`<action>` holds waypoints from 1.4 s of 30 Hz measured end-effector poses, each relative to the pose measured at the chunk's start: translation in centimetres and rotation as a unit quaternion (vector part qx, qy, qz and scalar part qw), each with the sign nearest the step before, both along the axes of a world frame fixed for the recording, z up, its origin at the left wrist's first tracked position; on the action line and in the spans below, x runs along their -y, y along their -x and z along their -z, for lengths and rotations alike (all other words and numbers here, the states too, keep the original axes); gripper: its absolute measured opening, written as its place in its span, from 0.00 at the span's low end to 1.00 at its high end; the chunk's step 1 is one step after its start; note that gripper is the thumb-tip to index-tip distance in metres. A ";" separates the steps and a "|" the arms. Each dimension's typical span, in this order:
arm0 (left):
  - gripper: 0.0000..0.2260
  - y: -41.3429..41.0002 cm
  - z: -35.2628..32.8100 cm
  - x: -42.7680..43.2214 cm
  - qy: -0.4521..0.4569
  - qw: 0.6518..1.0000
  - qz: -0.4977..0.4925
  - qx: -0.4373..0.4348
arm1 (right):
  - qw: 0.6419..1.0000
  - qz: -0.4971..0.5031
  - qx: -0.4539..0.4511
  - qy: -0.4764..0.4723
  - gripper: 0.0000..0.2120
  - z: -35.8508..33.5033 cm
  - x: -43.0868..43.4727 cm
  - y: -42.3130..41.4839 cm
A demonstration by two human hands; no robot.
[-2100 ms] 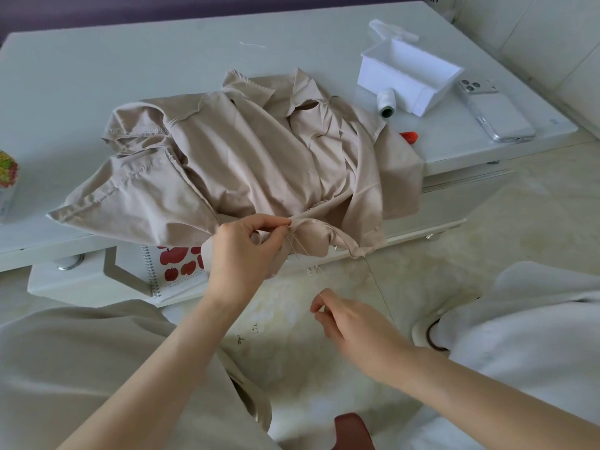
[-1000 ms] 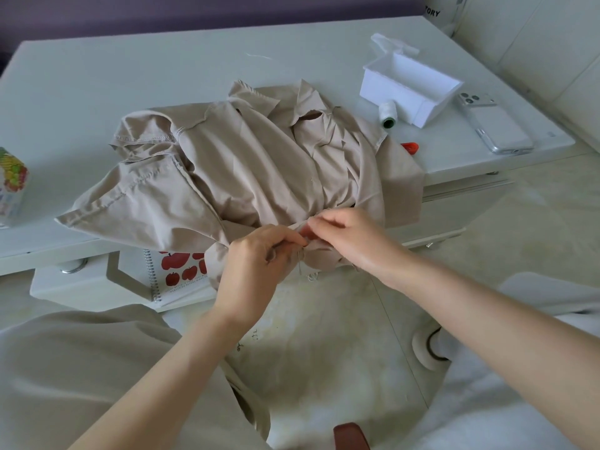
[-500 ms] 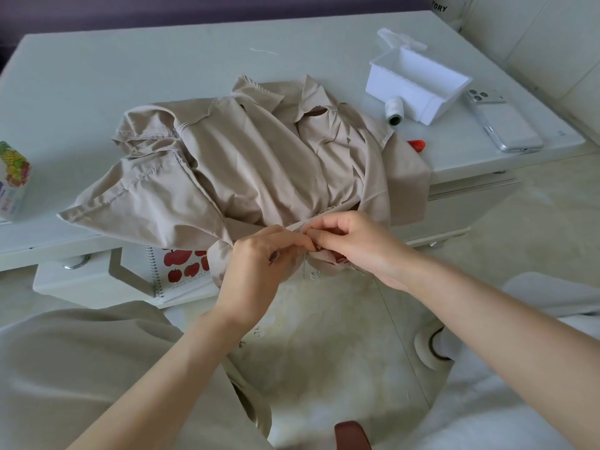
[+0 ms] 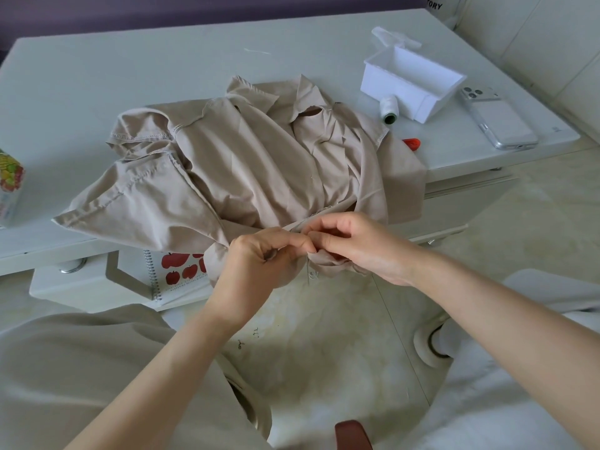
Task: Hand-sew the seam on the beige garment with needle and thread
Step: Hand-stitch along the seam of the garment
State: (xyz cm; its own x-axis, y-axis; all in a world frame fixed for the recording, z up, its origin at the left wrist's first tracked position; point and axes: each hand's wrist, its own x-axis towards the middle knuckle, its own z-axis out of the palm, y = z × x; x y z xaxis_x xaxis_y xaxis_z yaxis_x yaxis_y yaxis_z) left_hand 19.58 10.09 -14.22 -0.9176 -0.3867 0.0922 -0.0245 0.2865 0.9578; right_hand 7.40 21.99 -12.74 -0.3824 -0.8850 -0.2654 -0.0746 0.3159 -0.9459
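Observation:
The beige garment (image 4: 246,164) lies crumpled on the white table (image 4: 130,69), its near edge hanging over the front. My left hand (image 4: 259,258) pinches that hanging edge at the seam. My right hand (image 4: 360,245) meets it fingertip to fingertip, its fingers curled round the fabric fold just right of the seam. A short bit of thread (image 4: 308,271) dangles below the fingertips. The needle is hidden between the fingers.
A white spool (image 4: 388,109) lies beside a white plastic box (image 4: 412,81) at the back right, with a phone (image 4: 498,120) further right and a small orange item (image 4: 412,143) by the garment. An apple-print notebook (image 4: 178,271) sits under the table edge. A colourful carton (image 4: 9,183) stands far left.
My right hand has come up from below the table edge to the seam and now meets my left hand there. The left hand has kept its pinch on the fabric.

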 end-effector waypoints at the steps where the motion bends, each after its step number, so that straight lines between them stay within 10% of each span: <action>1: 0.09 0.0 -0.1 -0.1 -0.012 1.000 0.003 -0.002 | 1.000 0.000 -0.006 -0.002 0.09 0.0 0.0 0.1; 25: 0.13 0.4 1.7 0.6 -0.017 0.997 0.013 0.069 | 0.982 0.177 0.060 0.023 0.06 0.3 0.5 -0.1; 42: 0.10 0.2 5.1 1.3 0.198 0.954 0.091 0.204 | 0.940 0.333 0.047 0.061 0.09 1.7 -5.0 3.2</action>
